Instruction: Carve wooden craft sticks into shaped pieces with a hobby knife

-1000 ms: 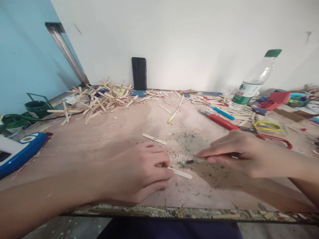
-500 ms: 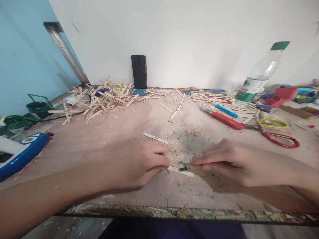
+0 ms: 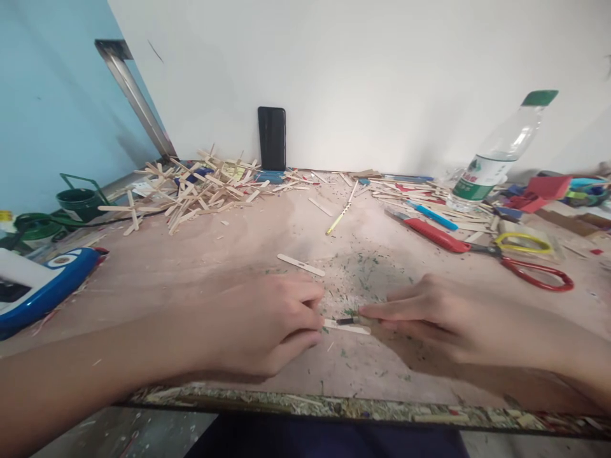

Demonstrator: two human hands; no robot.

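Near the front of the table my left hand point(image 3: 281, 324) is closed on the left end of a pale wooden stick point(image 3: 356, 329), with its fingertips pressed down. Opposite it, my right hand point(image 3: 429, 318) pinches a small blade tool point(image 3: 347, 321), whose dark metal tip lies over that stick, close to my left fingertips. Most of the tool's handle is hidden by my fingers. Just behind my left hand lies another wooden stick point(image 3: 300, 264) with a small slot in its middle. Green shavings point(image 3: 370, 267) are scattered around and behind the tool.
Assembled sticks point(image 3: 205, 187) are heaped at the back left, near a leaning black phone point(image 3: 272, 138). A water bottle point(image 3: 487, 168), a red cutter point(image 3: 434, 235), scissors point(image 3: 534, 273) and a blue pen point(image 3: 433, 215) are on the right. A blue-white device point(image 3: 52, 286) sits at left.
The blade tip has shifted slightly left along the stick, nearer my left fingers. My right hand has moved a little left with it. The whole view has shifted slightly.
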